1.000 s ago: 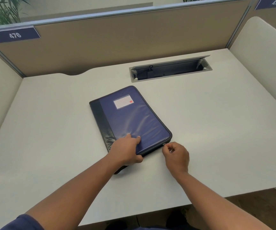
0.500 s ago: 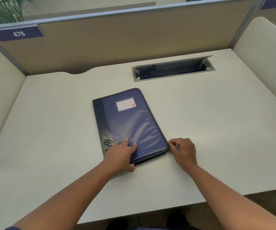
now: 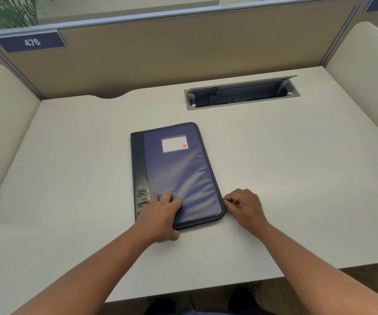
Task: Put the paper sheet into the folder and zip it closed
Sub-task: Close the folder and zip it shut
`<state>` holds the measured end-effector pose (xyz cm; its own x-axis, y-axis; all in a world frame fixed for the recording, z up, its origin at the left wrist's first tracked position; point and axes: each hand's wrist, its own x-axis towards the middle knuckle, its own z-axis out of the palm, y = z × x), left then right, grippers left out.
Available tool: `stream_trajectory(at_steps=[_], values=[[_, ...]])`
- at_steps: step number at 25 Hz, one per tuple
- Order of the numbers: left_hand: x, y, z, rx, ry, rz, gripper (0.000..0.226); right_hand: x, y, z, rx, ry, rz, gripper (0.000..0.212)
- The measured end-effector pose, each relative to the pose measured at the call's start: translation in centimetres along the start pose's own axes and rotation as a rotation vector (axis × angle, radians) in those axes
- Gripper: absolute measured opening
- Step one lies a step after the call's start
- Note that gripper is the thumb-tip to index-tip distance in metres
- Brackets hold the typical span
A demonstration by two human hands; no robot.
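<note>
A: Head view: folder (image 3: 179, 176) lies flat and closed-looking, roughly mid-tabletop (image 3: 297, 178), a bit toward the near edge, spine side to the left edge. No paper sheet visible anywhere, so my read is it's already inside.

B: So we're on the zip step?

A: Looks like it. Right hand (image 3: 245, 208) sits at the folder's near-right corner, thumb and forefinger pressed together right at the zip track. Probably pinching the zipper pull, but the pull itself is too small to make out.

B: Left?

A: Left hand (image 3: 160, 214) lies on the near-left part of the cover, fingers fairly straight, pressing it down. It's acting as the anchor.

B: How much zip is left?

A: Can't tell. The near edge looks shut, with stitching visible. Whether the right and far edges are shut isn't readable from here.

B: Next move?

A: My guess is a run of the pull up the right side toward the far edge. That needs the left hand to hold the folder against sliding, and a pull in line with the track, steady round the corners.

B: Anything else around?

A: Open cable tray (image 3: 242, 94) near the far edge, well apart from the folder.
</note>
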<state>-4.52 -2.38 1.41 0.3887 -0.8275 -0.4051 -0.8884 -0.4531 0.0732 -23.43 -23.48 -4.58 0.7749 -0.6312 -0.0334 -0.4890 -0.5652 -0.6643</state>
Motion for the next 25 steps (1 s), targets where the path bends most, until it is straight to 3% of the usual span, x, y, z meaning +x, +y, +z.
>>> stream_trajectory(at_steps=[3,5,10,14,25], values=[[1.5,3.4,0.6,-0.06,0.045,-0.001,0.106,-0.4,-0.4,-0.3,0.044,-0.076,0.014,0.014],[2.7,6.1,0.9,-0.114,0.072,0.016,0.113,-1.0,-1.1,0.0,0.05,-0.108,0.008,0.018],[4.0,8.1,1.3,-0.079,0.053,-0.01,0.099,-2.0,-1.8,1.0,-0.012,-0.142,-0.041,0.019],[3.8,7.8,1.7,-0.135,0.043,-0.035,0.1,-2.6,-1.7,1.7,-0.06,-0.121,-0.068,0.024],[2.5,8.8,4.0,-0.343,0.17,-0.09,0.094,-1.8,-1.7,2.8,-0.04,-0.001,-0.044,0.015]])
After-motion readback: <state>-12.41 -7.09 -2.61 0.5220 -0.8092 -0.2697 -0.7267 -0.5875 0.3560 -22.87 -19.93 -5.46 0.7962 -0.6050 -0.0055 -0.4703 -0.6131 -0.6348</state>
